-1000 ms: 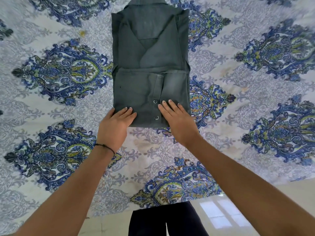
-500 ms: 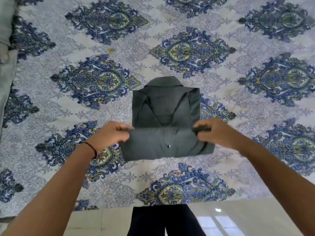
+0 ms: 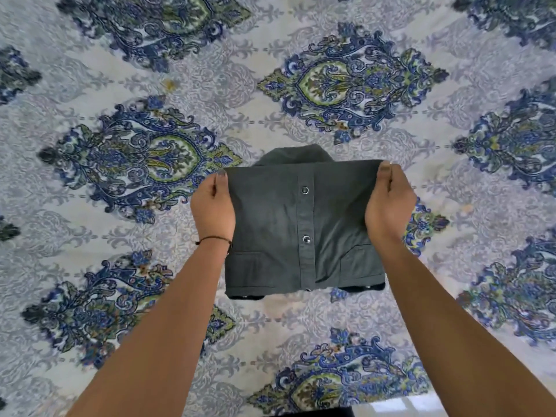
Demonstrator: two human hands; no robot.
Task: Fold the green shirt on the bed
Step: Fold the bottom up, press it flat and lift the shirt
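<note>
Green shirt [image 3: 270,236], folded, pinched at both far corners over the bed [image 3: 331,139].

I see my left grip [image 3: 212,206] and right grip [image 3: 389,203] each clamped on a far corner of the single shirt. The thumbs lie on top, the fingers are hidden under the cloth, and both forearms reach forward. The shirt spans the gap between the grips. I count two pockets [image 3: 249,266] on the near side of the grips, two clear snaps [image 3: 304,190] midway between them, one collar [image 3: 294,155] just beyond them, and one black cord [image 3: 215,238] on the left wrist.
</note>
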